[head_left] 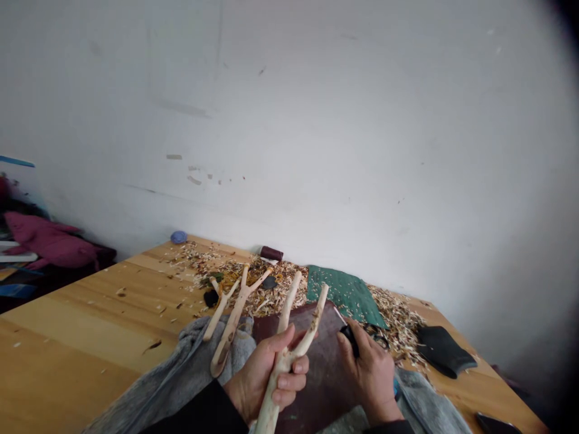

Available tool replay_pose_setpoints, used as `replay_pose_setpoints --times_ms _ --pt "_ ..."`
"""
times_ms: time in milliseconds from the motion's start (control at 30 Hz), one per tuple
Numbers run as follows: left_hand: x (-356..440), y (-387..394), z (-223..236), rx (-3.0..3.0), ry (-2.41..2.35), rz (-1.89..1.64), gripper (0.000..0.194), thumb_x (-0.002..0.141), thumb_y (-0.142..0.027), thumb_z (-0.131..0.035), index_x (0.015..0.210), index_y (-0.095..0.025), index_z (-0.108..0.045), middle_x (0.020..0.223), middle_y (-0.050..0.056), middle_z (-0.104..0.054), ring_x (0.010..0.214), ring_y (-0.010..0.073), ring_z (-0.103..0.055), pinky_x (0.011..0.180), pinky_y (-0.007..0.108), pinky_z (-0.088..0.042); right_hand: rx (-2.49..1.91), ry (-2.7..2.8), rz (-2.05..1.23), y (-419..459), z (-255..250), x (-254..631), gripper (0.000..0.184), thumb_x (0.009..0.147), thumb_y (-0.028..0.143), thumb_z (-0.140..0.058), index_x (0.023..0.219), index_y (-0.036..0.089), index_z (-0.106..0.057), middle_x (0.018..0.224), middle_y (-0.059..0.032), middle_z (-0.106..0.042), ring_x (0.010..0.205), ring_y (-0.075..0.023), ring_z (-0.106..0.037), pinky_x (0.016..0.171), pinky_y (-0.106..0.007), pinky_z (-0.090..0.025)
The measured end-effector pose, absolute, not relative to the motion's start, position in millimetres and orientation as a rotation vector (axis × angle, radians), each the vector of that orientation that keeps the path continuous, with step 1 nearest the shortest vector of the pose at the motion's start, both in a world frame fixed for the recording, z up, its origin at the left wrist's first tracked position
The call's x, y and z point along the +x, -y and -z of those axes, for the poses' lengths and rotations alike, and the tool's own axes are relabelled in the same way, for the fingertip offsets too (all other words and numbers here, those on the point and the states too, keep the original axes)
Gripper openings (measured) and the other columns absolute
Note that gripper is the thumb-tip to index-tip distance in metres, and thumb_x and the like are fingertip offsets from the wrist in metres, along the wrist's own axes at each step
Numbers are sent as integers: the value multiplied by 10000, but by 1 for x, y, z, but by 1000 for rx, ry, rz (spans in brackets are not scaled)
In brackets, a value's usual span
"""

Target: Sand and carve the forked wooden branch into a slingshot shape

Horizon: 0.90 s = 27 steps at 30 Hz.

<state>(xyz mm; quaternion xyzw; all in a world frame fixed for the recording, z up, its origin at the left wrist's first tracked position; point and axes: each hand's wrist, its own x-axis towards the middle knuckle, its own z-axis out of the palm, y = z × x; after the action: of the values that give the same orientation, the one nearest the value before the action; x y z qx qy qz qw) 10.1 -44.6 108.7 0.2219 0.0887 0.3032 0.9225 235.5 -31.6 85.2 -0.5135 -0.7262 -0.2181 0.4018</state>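
Observation:
My left hand (289,374) is wrapped round a peeled forked branch (281,366), its two prongs pointing up and away from me. A darker knotty patch shows on the right prong. In my right hand (373,371) is a knife (348,334) with a black handle, its pale blade pointing up and left, apart from the wood. Beneath both hands lies a dark red-brown leather sheet (323,380). To the left, a larger slingshot-shaped fork (235,316) and a smaller wooden fork (221,308) rest partly on a grey cloth (194,355).
Wood shavings (402,319) are heaped along the wall side of the wooden table (90,325). Among them lie a green cloth (346,292), a dark red roll (272,253) and a folded black piece (446,349). A blue-purple ball (178,237) sits at the far left corner.

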Motion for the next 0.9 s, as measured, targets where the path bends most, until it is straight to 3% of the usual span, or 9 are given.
replay_pose_setpoints --times_ms 233,567,767,900 --pt "13 47 -106 566 -317 -685 236 811 -372 -630 803 -181 -492 637 -41 -499 345 24 -316 304 176 -158 -1188 2221 241 43 -92 214 368 962 431 -422 1134 178 -627 836 -78 -719 724 -186 -686 660 -250 -500" --pt "16 50 -105 608 -406 -747 280 760 -305 -655 837 -234 -395 641 -62 -512 354 31 -307 322 170 -147 -1249 2176 405 43 -90 209 412 972 458 -399 1127 164 -642 789 -73 -710 692 -185 -675 634 -255 -471" --pt "13 49 -106 475 -297 -670 335 771 -273 -626 1064 -204 -480 642 -56 -489 368 25 -329 337 161 -98 -1373 1862 756 32 -85 231 420 970 456 -401 1046 158 -687 807 -96 -736 634 -183 -673 606 -263 -466" --pt "14 51 -108 527 -269 -656 388 765 -291 -629 1110 -229 -463 646 -52 -506 369 39 -327 328 165 -131 -1505 1706 672 29 -87 244 501 980 487 -319 1058 139 -671 799 -112 -744 617 -209 -692 529 -263 -474"
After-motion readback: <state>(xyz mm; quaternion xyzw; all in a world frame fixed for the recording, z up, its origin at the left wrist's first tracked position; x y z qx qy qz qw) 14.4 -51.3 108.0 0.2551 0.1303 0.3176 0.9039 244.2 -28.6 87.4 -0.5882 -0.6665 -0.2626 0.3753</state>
